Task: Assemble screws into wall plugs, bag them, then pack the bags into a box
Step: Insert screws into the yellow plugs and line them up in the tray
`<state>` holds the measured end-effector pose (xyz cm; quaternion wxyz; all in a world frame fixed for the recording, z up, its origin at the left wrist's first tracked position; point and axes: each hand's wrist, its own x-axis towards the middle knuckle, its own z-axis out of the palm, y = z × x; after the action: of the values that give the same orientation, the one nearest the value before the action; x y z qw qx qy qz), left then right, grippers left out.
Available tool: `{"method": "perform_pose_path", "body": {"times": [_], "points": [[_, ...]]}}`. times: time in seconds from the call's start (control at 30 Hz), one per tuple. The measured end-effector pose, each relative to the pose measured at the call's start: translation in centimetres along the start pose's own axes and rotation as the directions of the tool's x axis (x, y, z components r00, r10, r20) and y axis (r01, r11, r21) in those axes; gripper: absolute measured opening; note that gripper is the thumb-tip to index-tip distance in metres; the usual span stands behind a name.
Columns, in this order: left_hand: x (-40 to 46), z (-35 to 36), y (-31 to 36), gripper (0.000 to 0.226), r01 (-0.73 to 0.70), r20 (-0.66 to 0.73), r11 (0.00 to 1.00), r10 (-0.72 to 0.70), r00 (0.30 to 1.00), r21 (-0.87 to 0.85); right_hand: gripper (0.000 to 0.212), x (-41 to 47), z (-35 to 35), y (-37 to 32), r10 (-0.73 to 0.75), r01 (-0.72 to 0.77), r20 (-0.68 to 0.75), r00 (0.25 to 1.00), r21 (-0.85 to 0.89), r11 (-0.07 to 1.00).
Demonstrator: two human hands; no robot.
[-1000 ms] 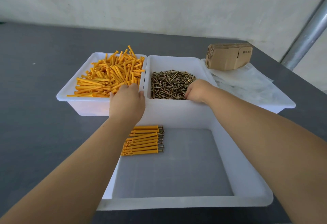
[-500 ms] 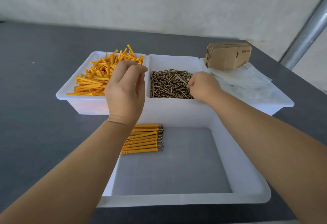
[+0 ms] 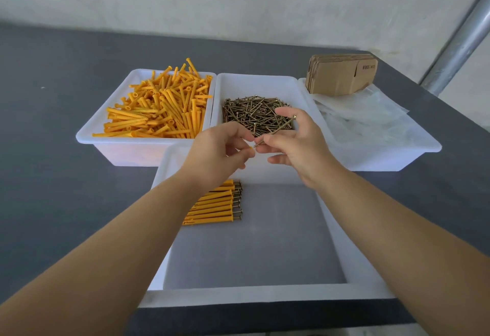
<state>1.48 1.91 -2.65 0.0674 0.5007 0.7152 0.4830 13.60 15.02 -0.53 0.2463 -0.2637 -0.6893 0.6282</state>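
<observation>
Both hands pinch: left hand [image 3: 217, 147] grasping a yellow wall plug [image 3: 250, 148], right hand [image 3: 297, 144] a screw [image 3: 275, 131].

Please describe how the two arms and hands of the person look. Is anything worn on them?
Both forearms are bare up to the frame edge: no sleeves show. The left hand and the right hand wear no gloves, and no rings, watch or bracelet can be seen. No markings show.

A dark grey bench [image 3: 58, 128] carries four white trays. Three trays [image 3: 87, 138] sit side by side at the back. A fourth tray [image 3: 265, 297] sits in front, touching them.
</observation>
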Motion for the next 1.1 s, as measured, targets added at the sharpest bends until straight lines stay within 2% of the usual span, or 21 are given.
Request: {"method": "perform_pose_path", "body": {"times": [0.17, 0.3, 0.37, 0.5, 0.6, 0.83, 0.93, 1.03, 1.1], "points": [[0.0, 0.0, 0.4, 0.016, 0.028, -0.003, 0.998, -0.028, 1.000, -0.059, 0.048, 0.2, 0.0, 0.4, -0.085, 0.083, -0.049, 0.995, -0.034, 0.996], [0.0, 0.1, 0.5, 0.016, 0.029, -0.005, 0.996, -0.030, 1.000, -0.081, 0.040, -0.2, 0.2, 0.7, -0.122, 0.123, 0.014, 0.992, -0.094, 0.988], [0.0, 0.1, 0.6, 0.016, 0.029, -0.025, 0.994, -0.032, 0.999, -0.104, 0.030, -0.5, 0.7, 0.9, -0.180, 0.188, 0.060, 0.982, -0.196, 0.962], [-0.1, 0.0, 0.8, 0.021, 0.010, -0.044, 0.985, -0.018, 0.999, -0.170, 0.027, -0.8, 1.7, 0.9, -0.336, 0.348, 0.100, 0.937, -0.382, 0.856], [-0.3, -0.2, 0.9, 0.031, 0.010, 0.007, 0.982, -0.009, 1.000, -0.189, 0.025, -0.6, 1.6, 1.1, -0.393, 0.380, 0.097, 0.915, -0.540, 0.751], [-0.7, -0.5, 0.9, 0.027, 0.012, 0.011, 0.993, -0.011, 1.000, -0.114, 0.016, -0.7, 0.8, 1.0, -0.486, 0.457, 0.165, 0.858, -0.678, 0.576], [-0.4, -0.7, 0.9, 0.022, -0.028, -0.125, 0.998, 0.034, 0.992, 0.050, 0.013, -0.9, 0.7, 1.2, -0.408, 0.429, 0.217, 0.887, -0.714, 0.553], [0.1, -1.3, 0.7, 0.017, -0.047, -0.341, 0.964, 0.138, 0.930, 0.261, 0.013, -1.1, 1.4, 1.7, -0.344, 0.428, 0.279, 0.897, -0.745, 0.511], [0.3, -1.7, 0.4, 0.015, -0.005, -0.407, 0.946, 0.144, 0.902, 0.323, 0.013, -1.3, 2.5, 2.2, -0.332, 0.447, 0.319, 0.888, -0.767, 0.459]]}}
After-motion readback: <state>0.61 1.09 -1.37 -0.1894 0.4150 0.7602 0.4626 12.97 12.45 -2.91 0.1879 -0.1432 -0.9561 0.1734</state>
